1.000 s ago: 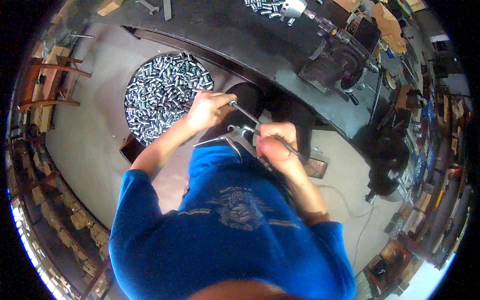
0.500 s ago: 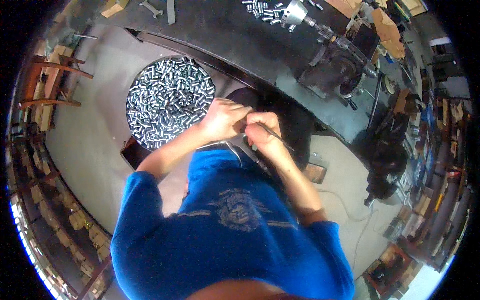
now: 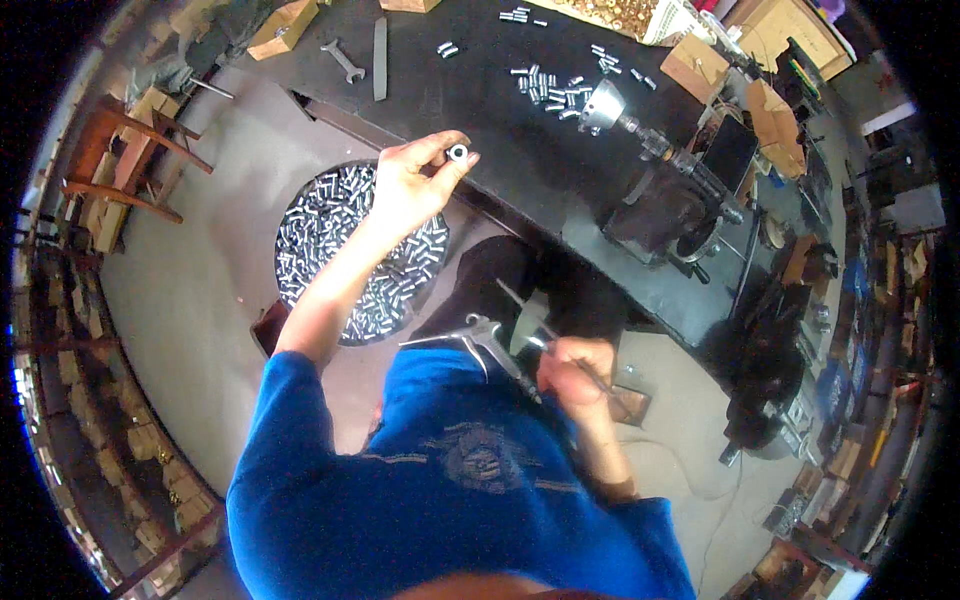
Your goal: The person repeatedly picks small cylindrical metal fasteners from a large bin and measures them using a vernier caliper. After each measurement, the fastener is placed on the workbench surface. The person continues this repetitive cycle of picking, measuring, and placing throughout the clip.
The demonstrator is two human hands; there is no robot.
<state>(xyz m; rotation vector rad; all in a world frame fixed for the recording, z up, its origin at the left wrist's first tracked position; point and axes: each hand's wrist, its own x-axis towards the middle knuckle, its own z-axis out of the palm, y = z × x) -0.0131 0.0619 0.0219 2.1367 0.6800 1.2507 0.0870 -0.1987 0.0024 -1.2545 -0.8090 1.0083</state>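
My left hand (image 3: 415, 185) is raised by the bench's front edge, pinching a small shiny metal sleeve (image 3: 457, 153) between thumb and fingers; its round bore faces up. Lower and to the right, my right hand (image 3: 578, 378) is wrapped round a thin rod-like tool (image 3: 602, 388). Its far end is smeared by motion, so its exact kind is unclear. A silver air blow gun (image 3: 485, 335) lies on my lap, left of the right hand. Below my left forearm stands a round tub heaped with metal sleeves (image 3: 415, 270).
The dark workbench (image 3: 500, 110) carries a wrench (image 3: 345, 62), a flat metal bar (image 3: 380, 60) and several loose sleeves (image 3: 545, 88). A machine with a drill chuck (image 3: 603, 105) stands at right. A wooden stool (image 3: 130, 160) is at far left; shelves line both sides.
My hands were together over my lap; now they are apart. The left has risen toward the bench with the sleeve, and the right has dropped down and right with the tool.
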